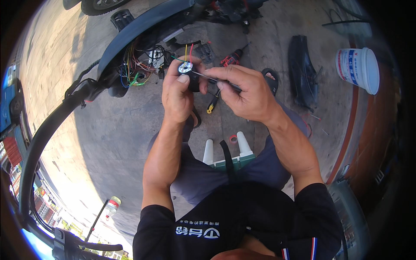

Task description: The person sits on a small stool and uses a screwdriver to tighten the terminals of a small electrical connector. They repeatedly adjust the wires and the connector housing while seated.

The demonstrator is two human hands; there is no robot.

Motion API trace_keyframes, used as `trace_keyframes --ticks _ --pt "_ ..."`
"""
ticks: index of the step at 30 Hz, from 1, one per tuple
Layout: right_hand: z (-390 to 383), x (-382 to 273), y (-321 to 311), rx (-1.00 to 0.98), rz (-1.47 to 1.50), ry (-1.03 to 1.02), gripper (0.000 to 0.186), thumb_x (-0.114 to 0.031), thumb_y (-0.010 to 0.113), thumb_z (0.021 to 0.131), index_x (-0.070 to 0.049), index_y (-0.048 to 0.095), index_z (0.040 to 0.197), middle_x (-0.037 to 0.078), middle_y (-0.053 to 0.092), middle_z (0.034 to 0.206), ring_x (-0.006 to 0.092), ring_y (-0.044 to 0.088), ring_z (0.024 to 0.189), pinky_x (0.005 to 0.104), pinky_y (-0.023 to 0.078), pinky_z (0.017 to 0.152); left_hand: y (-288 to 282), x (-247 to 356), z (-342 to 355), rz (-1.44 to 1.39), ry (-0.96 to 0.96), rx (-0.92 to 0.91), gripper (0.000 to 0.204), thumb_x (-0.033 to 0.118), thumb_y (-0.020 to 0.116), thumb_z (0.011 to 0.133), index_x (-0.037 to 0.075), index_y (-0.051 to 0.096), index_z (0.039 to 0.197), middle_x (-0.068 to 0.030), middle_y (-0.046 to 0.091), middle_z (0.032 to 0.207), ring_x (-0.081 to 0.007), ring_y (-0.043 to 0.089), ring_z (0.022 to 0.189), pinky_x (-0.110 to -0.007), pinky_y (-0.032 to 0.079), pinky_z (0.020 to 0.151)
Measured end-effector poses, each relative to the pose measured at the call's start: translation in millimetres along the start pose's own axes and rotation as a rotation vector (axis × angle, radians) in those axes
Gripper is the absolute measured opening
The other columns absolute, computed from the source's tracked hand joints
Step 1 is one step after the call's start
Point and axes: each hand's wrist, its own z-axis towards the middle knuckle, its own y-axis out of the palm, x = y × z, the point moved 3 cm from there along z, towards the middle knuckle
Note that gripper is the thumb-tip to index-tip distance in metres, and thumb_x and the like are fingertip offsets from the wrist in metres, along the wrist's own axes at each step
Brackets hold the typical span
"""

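Observation:
My left hand (pixel 178 93) is closed around a small black round part with a silver top (pixel 185 67). Green, yellow and red wires (pixel 191 53) stick up from it. In my right hand (pixel 249 93) a slim metal-shafted tool (pixel 207 78) is pinched between thumb and fingers. Its shaft points left against the side of the round part, and a dark ridged piece shows under my fingers. Whether it is a screwdriver I cannot tell. Just left of my left hand, a tangle of coloured wires (pixel 138 65) hangs out of the black vehicle frame (pixel 130 37).
On the ground beyond my hands lie a red and black power tool (pixel 232 57), yellow-handled pliers (pixel 212 105) and a black curved panel (pixel 301 71). A white bucket (pixel 368 71) stands at the right. Between my legs are a green and white stool (pixel 242 149) and a roll of red tape (pixel 233 139).

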Motion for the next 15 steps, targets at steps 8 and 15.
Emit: trace_keyframes --ticks 8,15 --pt "-0.4 0.7 3.2 0.039 -0.052 0.014 0.036 0.004 0.062 0.083 -0.006 0.069 0.116 0.012 0.072 0.092 0.0279 0.070 0.080 0.0346 0.056 0.071 -0.6 -0.4 -0.7 0.062 0.028 0.013 0.050 0.027 0.057 0.084 -0.005 0.051 0.123 -0.0153 0.059 0.100 -0.0203 0.059 0.070 -0.031 0.048 0.062" --pt "-6.6 -3.0 3.3 0.035 -0.111 0.121 0.033 0.005 0.060 0.085 -0.003 0.069 0.115 0.016 0.072 0.097 0.0282 0.071 0.081 0.0342 0.056 0.070 1.5 -1.5 -2.6 0.411 0.134 0.050 0.040 0.023 0.053 0.090 -0.001 0.051 0.122 -0.0065 0.058 0.096 -0.0119 0.053 0.076 -0.026 0.045 0.069"
